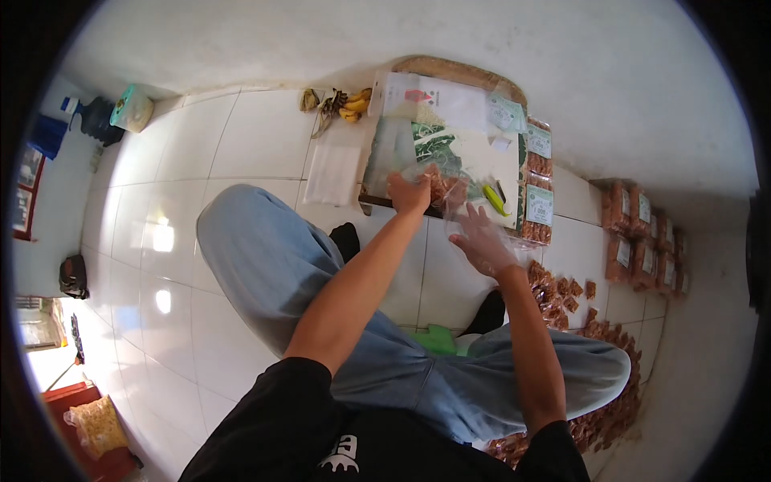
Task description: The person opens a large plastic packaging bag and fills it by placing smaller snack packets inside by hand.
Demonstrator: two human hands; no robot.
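My left hand [409,193] is closed on a clear plastic bag [456,210] at the near edge of a low table [514,165]. Small brown packets [438,183] show inside the bag, beside my left fingers. Close to the bag's other end is my right hand [484,243], its fingers stretched and spread, with the clear film overlapping them. A yellow-green tool [495,199], perhaps a cutter or stapler, lies on the tabletop just beyond my right fingers.
Filled, labelled bags [539,210] stand along the table's right side, and several more [642,233] sit by the wall. Loose brown packets [554,293] cover the floor at my right. Bananas [355,104] and clear plastic sheets [331,173] lie left of the table.
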